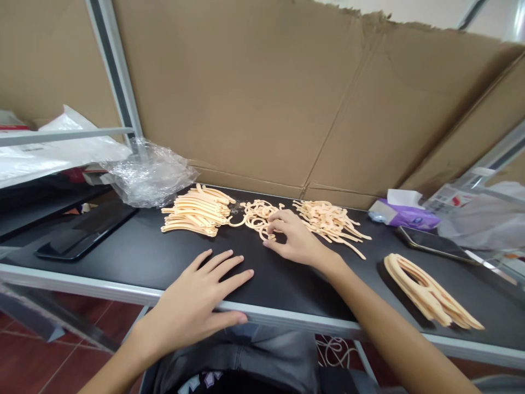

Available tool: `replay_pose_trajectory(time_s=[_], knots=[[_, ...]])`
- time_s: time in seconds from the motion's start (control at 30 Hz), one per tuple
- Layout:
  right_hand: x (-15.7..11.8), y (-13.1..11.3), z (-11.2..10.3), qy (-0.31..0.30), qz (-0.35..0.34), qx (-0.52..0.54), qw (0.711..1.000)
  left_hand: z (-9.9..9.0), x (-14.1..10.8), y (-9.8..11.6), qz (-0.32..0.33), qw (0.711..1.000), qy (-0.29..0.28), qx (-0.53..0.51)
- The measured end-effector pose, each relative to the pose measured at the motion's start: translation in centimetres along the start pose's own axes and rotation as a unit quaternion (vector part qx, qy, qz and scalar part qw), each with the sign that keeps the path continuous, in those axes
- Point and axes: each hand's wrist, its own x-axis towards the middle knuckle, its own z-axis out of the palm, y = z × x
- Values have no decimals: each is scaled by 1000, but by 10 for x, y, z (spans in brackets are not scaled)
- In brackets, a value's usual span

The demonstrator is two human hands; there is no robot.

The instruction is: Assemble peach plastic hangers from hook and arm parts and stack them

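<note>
Peach-coloured hooks (257,214) meet the right hand's (289,235) grip, its fingertips nearly closed around one; the left hand's (199,295) grip lies open, fingers spread, on the black surface (262,273).

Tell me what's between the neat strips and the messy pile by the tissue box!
A heap of curly pieces, with the right hand at it, lies between the strips and the messy pile, in the head view.

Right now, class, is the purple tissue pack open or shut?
Open: a white tissue sticks up from the top of the purple tissue pack.
</note>
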Motion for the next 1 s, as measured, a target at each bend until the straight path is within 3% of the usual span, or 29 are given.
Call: replay_pose_trajectory(time_s=[0.23,0.7,1.0], knots=[[2,-3,15,0,20,-34,999,0,-1,-2,1,1000,-4,9],[3,-8,12,-31,40,-76,996,5,-1,-5,14,1000,9,15],[1,1,10,9,39,-88,995,6,-1,-5,14,1000,12,16]])
